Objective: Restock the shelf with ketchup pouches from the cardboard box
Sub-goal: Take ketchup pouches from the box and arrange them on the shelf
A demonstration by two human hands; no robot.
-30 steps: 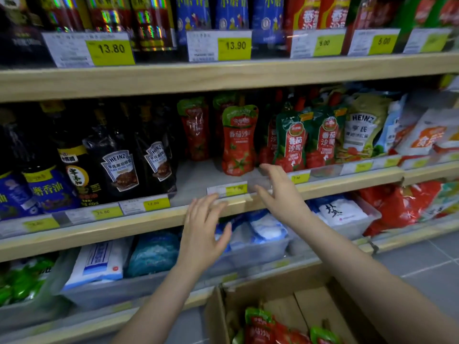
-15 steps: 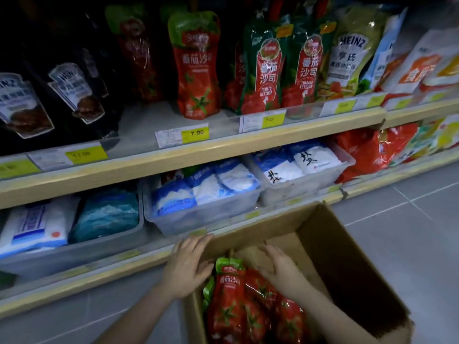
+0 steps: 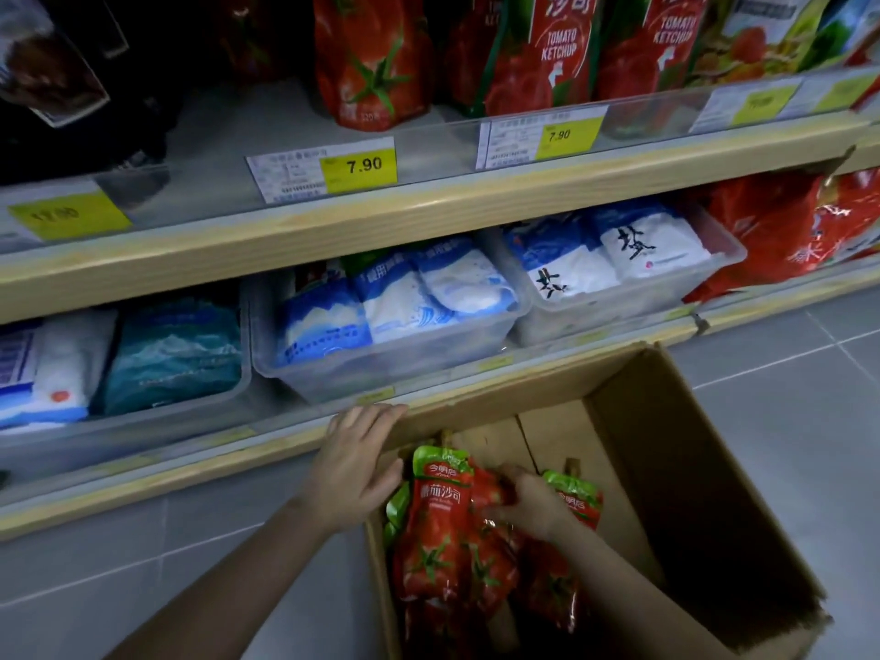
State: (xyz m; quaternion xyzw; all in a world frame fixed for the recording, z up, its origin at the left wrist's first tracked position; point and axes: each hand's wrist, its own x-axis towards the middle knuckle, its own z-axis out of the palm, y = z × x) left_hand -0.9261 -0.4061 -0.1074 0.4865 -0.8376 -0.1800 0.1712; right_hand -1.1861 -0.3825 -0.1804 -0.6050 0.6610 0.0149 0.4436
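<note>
The left hand (image 3: 355, 464) is lying spread on the box (image 3: 676, 493) edge while the right hand (image 3: 533, 504) is curling around a ketchup pouch (image 3: 438, 521) standing upright, green top pointing shelfward.

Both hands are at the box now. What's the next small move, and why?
Probably close the right hand on a pouch and lift it out. It already lies on the pouches, the left hand rests on the box edge, and the shelf has a gap.
</note>
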